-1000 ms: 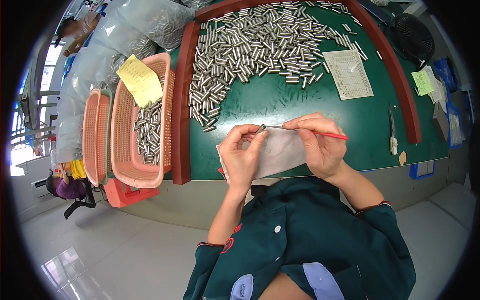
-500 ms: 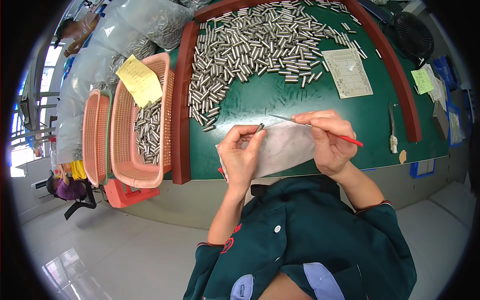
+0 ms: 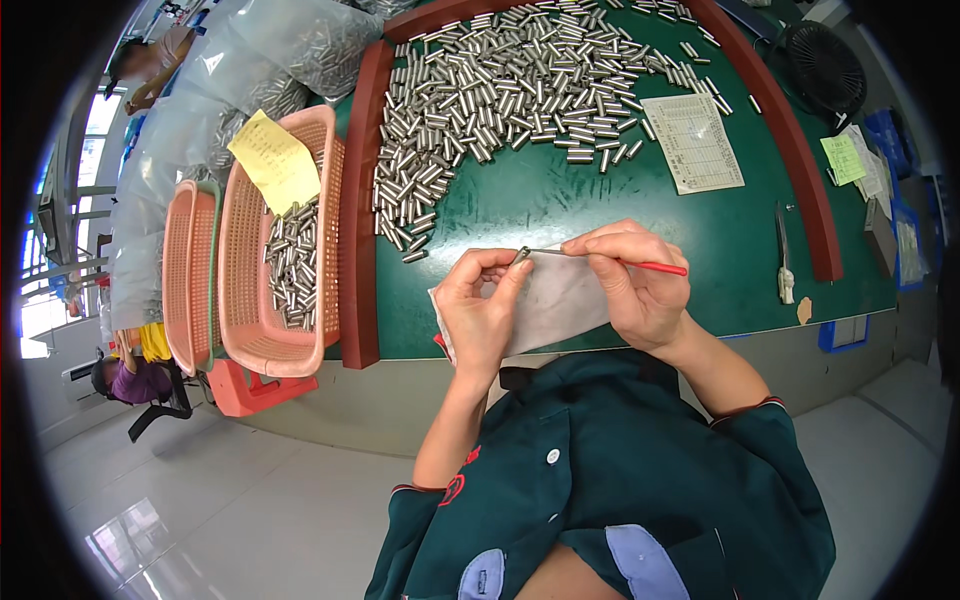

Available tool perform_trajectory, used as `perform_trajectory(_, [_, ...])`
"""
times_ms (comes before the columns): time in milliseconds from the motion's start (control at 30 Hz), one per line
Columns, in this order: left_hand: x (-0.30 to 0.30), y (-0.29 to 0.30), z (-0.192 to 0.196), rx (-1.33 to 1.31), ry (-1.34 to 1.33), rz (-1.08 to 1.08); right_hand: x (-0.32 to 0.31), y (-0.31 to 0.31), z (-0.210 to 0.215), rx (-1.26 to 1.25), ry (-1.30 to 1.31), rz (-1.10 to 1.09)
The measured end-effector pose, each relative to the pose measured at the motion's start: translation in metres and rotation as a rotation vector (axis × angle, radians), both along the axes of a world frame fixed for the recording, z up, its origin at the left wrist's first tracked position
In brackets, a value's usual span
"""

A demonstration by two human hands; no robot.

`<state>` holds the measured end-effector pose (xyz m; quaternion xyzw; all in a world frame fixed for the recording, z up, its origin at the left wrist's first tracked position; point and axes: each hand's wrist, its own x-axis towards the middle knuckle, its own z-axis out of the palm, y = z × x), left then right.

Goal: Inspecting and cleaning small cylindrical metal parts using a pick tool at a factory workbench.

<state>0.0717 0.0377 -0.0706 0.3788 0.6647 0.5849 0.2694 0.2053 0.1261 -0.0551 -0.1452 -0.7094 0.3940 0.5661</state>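
Observation:
Between thumb and forefinger my left hand (image 3: 482, 312) pinches a small metal cylinder (image 3: 521, 255), its end pointing up and to the right. My right hand (image 3: 640, 295) is closed round a red-handled needle file (image 3: 658, 267), whose thin grey tip reaches the end of the cylinder. Whether the tip is inside the cylinder or only against it is too small to tell. Beneath both hands a whitish, stained cloth (image 3: 565, 312) lies on the green tabletop (image 3: 560, 205). A large heap of similar metal cylinders (image 3: 510, 90) spreads across the far part of the table.
Reddish-brown rails (image 3: 358, 250) border the work area. On the left stands a pink basket (image 3: 228, 320) with cylinders and a yellow note (image 3: 275, 160), near clear bags (image 3: 325, 50). Rightward are a printed sheet (image 3: 692, 143), a long slim tool (image 3: 784, 255) and a black fan (image 3: 825, 70). Other people sit far left.
My right hand has moved left with the file, bringing its tip down to the cylinder's end. My left hand keeps its hold on the cylinder, almost unmoved.

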Motion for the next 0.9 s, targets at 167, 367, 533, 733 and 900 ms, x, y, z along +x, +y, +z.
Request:
perform_trajectory(167, [-0.0013,-0.0007,-0.0016,-0.027,-0.045,0.016,0.0011,0.0014,0.0024,0.147,-0.052,0.029])
perform_trajectory(367, [-0.0023,-0.0015,-0.0043,-0.001,0.001,-0.01,0.0038,0.0038,0.0035,0.045,0.031,-0.002])
perform_trajectory(533, [-0.0018,-0.0017,-0.0032,-0.011,0.03,-0.011,0.0053,0.0004,0.0029,-0.283,0.033,0.012])
perform_trajectory(733, [0.0,-0.0005,-0.0031,0.016,0.029,0.013,0.0057,-0.0021,0.0077,-0.488,0.034,0.048])
perform_trajectory(900, [-0.0005,-0.0021,-0.0035,0.013,0.045,0.016,0.0091,0.0001,0.0063,-0.42,-0.059,0.046])
